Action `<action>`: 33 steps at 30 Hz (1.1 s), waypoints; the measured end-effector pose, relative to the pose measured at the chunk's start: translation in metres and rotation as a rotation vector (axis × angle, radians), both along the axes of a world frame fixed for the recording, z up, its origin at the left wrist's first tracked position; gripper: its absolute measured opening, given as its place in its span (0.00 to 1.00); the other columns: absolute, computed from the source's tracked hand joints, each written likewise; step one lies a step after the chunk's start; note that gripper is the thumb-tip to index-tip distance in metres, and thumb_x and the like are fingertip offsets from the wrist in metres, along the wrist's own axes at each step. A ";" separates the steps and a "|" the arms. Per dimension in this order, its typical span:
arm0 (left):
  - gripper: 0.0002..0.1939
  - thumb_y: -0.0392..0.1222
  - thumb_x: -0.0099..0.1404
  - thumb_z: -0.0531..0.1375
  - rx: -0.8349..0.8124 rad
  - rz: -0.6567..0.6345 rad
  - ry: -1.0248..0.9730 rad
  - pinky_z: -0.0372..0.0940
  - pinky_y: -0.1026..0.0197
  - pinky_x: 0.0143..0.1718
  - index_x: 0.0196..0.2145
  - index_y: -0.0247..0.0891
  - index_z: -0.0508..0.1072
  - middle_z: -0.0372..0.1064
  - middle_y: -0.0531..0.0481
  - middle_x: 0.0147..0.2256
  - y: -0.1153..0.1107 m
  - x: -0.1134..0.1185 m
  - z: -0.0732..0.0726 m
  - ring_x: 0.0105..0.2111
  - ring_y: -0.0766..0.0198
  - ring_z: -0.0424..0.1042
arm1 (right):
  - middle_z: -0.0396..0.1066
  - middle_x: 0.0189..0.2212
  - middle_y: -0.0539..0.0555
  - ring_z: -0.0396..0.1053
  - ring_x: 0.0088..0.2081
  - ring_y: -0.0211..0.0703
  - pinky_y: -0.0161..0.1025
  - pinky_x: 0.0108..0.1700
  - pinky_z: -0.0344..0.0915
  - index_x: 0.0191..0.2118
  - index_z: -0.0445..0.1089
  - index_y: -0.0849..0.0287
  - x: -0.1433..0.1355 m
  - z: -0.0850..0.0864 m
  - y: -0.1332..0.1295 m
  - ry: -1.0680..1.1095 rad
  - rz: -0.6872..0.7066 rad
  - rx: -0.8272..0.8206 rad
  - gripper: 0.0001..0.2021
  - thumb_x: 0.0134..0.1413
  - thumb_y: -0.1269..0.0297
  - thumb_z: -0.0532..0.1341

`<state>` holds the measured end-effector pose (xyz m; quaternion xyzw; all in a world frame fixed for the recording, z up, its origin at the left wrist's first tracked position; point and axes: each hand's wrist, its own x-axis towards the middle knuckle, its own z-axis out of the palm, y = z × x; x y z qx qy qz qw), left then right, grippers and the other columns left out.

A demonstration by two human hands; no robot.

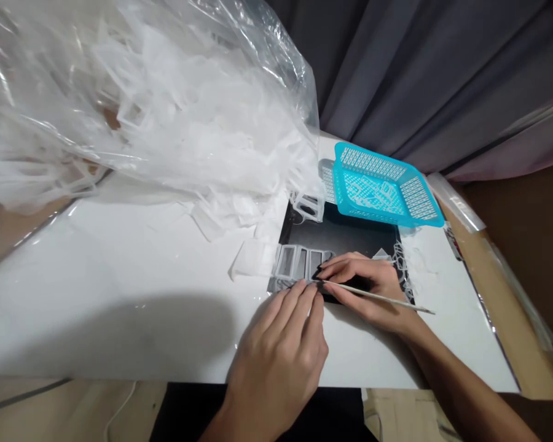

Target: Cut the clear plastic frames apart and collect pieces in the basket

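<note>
A strip of translucent white frames [300, 263] with rectangular openings lies on a black mat [345, 228]. Fingertips of my left hand [283, 344] rest along the strip's near edge, the fingers stretched out flat with nothing gripped. Just right of them, my right hand [373, 282] pinches a long, thin, pale stick-like tool [382, 297] between thumb and fingers. The tool slants down to the right across the hand, and its working tip is hidden at the fingertips. Another white frame piece [309, 205] sits at the mat's far left corner.
A large clear plastic bag [286, 67] with many thin white pieces covers the far left of the white table [166, 258]. A turquoise basket [410, 190] holding white scraps stands beyond the mat. Thin offcuts [402, 270] lie along the mat's right edge. A grey curtain [396, 73] hangs behind.
</note>
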<state>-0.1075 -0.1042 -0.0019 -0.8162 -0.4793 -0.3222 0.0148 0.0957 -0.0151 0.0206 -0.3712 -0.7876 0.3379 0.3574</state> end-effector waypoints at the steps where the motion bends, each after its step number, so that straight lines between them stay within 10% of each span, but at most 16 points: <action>1: 0.19 0.31 0.77 0.57 0.001 0.001 -0.002 0.75 0.43 0.59 0.60 0.23 0.78 0.79 0.34 0.59 0.000 0.001 0.000 0.59 0.45 0.80 | 0.87 0.40 0.56 0.85 0.47 0.51 0.49 0.50 0.79 0.35 0.79 0.54 0.001 -0.002 0.001 0.006 0.006 0.006 0.05 0.64 0.68 0.73; 24: 0.20 0.30 0.75 0.58 -0.045 -0.015 0.038 0.74 0.45 0.64 0.60 0.22 0.78 0.77 0.32 0.62 -0.005 0.001 -0.001 0.63 0.44 0.78 | 0.87 0.42 0.55 0.83 0.48 0.51 0.51 0.52 0.77 0.37 0.81 0.55 0.008 -0.006 0.003 -0.022 0.081 0.045 0.05 0.65 0.71 0.74; 33: 0.19 0.32 0.76 0.57 -0.022 -0.008 0.054 0.74 0.46 0.63 0.59 0.20 0.78 0.79 0.31 0.60 -0.004 0.004 0.000 0.61 0.44 0.79 | 0.86 0.47 0.66 0.85 0.48 0.55 0.51 0.46 0.82 0.44 0.77 0.64 0.009 -0.008 -0.005 -0.204 0.229 0.513 0.07 0.66 0.81 0.69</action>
